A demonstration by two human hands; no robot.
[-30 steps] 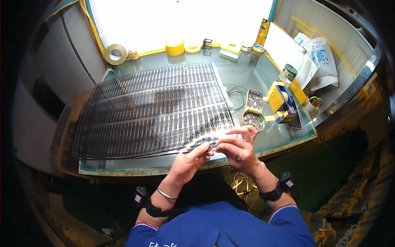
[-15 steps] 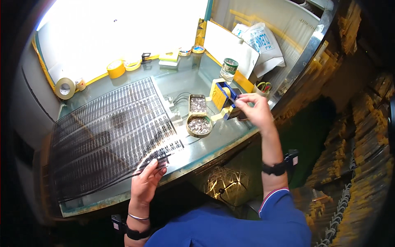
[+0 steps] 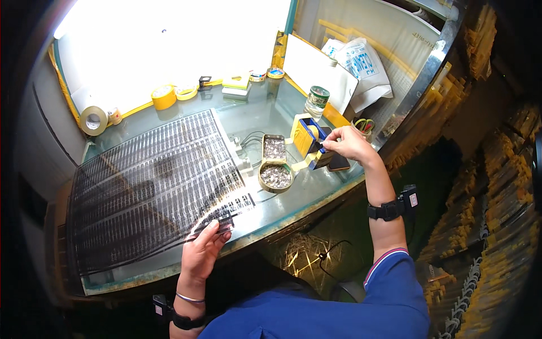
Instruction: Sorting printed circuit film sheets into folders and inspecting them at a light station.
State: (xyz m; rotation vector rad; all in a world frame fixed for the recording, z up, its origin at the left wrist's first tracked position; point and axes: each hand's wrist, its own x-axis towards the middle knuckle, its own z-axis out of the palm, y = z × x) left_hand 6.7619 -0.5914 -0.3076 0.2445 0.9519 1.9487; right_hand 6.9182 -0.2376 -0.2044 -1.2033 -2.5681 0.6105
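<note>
A large dark film sheet (image 3: 152,175), printed with rows of small patterns, lies across the left of the glass-topped table. My left hand (image 3: 202,251) grips its curled near right corner, thumb on top. To the right stands a blue tape dispenser (image 3: 320,131) with a roll of yellow tape (image 3: 305,138). My right hand (image 3: 351,144) is at the dispenser's right end, thumb and forefinger pinched together; what lies between them is too small to make out. A rectangular tin (image 3: 274,147) and a round tin (image 3: 276,176), both full of greyish bits, sit just left of the dispenser.
A bright light panel (image 3: 169,51) rises behind the table. Along its foot are tape rolls (image 3: 164,97) and a yellow-and-white pad (image 3: 236,83). A bottle with a green label (image 3: 317,100) stands behind the dispenser, scissors (image 3: 364,125) right of it. A dark phone-like slab (image 3: 339,162) lies nearby.
My right hand has come slightly down at the dispenser's end, with the forearm swung a little right. The left hand keeps its grip on the film corner. The whole view has shifted slightly.
</note>
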